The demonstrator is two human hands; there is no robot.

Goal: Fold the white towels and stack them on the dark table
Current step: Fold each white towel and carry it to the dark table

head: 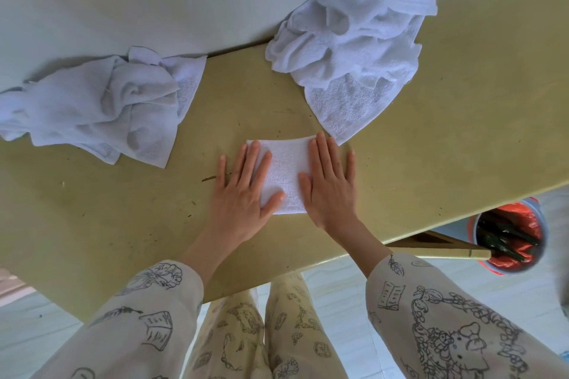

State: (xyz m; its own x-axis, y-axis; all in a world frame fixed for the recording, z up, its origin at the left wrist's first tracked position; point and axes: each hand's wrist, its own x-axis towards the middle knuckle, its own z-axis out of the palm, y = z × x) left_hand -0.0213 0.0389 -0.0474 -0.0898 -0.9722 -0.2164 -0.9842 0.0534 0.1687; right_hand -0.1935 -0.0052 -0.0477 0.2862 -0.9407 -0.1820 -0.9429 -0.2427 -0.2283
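Two flat, spread hands pressing folded towel; may spring open if lifted unevenly.

Cream long sleeves, matching trousers, black line-drawn doodle print.

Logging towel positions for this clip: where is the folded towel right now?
In the head view, the folded towel lies on the table near its front edge, pressed flat between the left hand and right hand.
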